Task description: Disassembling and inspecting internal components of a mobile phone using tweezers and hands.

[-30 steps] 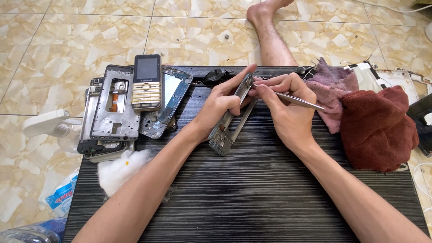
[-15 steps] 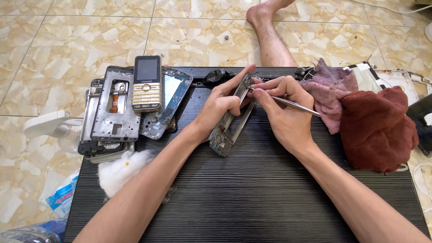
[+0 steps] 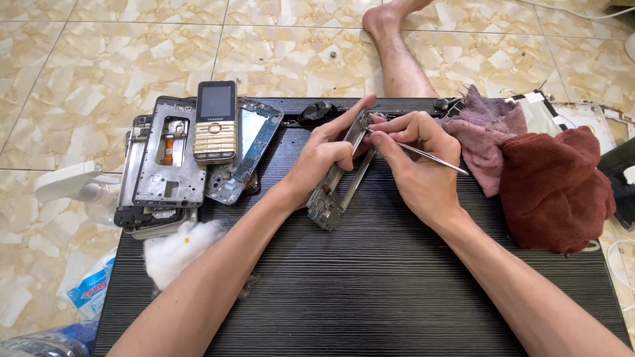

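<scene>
My left hand (image 3: 325,158) grips a bare metal phone frame (image 3: 335,192), holding it tilted with its lower end resting on the black ribbed mat (image 3: 370,291). My right hand (image 3: 417,158) pinches thin metal tweezers (image 3: 433,158), whose tips meet the upper end of the frame by my left fingertips. The tweezers' back end sticks out to the right over my hand.
At the mat's left lie several stripped phone frames (image 3: 169,158), a gold keypad phone (image 3: 215,122) and a wad of white cotton (image 3: 175,251). Pink cloth (image 3: 483,132) and dark red cloth (image 3: 555,192) sit at right. A bare leg (image 3: 397,53) rests on the tiled floor.
My right hand has shifted slightly, bringing the tweezers closer in to the frame's upper end. The left hand and the frame have stayed in place.
</scene>
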